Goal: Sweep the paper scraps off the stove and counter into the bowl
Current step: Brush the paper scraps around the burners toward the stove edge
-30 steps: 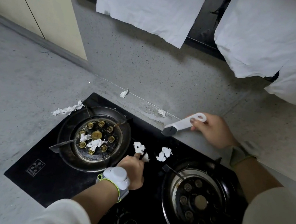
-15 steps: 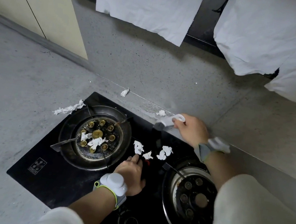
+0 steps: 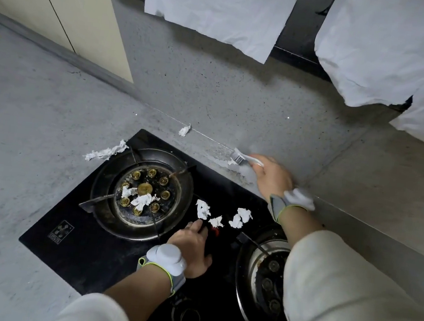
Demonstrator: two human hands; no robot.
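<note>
Head view shows the right hand [image 3: 270, 177] gripping a small white-handled brush [image 3: 243, 159], bristles down on the grey speckled counter [image 3: 48, 125] behind the black glass stove [image 3: 91, 247], right at a crumpled white paper scrap [image 3: 233, 162]. Left hand [image 3: 191, 249] rests on the stove glass, fingers curled — whether it holds anything I cannot tell. More scraps lie between the burners [image 3: 240, 217], in the left burner [image 3: 142, 201] and at the stove's far-left corner [image 3: 107, 151]. No bowl is visible. Short, low strokes towards the stove would herd that scrap — light paper flicks away easily.
</note>
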